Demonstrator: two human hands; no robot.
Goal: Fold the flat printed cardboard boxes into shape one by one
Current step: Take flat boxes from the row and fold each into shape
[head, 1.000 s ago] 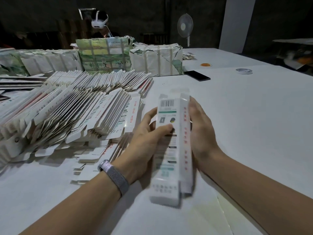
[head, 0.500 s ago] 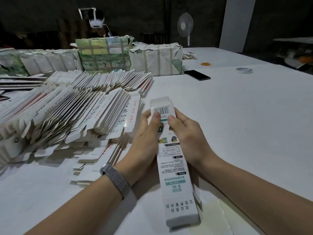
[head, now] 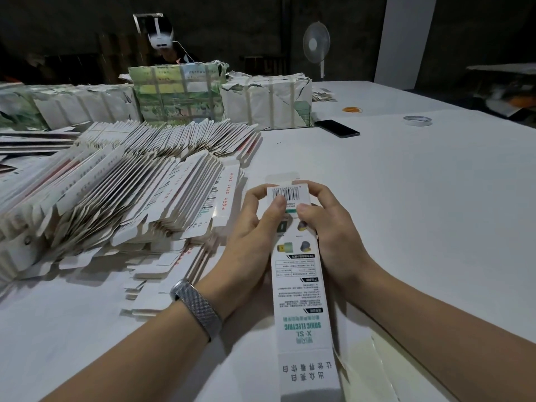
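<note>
While both hands work at its far end, the long printed box [head: 301, 285] lies lengthwise on the white table [head: 406, 198], running from the near edge of the view away toward the middle of the table. The left hand [head: 255, 236] grips the box from the left, thumb pressed on the barcode panel and fingers curled over the far corner. The right hand [head: 327, 227] grips it from the right, thumb set on the top face just beside the left thumb, fingers curled round the far right corner. A white end flap [head: 282, 179] projects beyond the fingers at the far end. A metal mesh wristband [head: 197, 307] sits on the left wrist. To the left, a large fanned stack of flat boxes [head: 130, 192] covers the table. Farther off stand strapped bundles [head: 223, 97], with a dark phone [head: 336, 128] and a tape roll [head: 417, 121] to the right of them.
</note>
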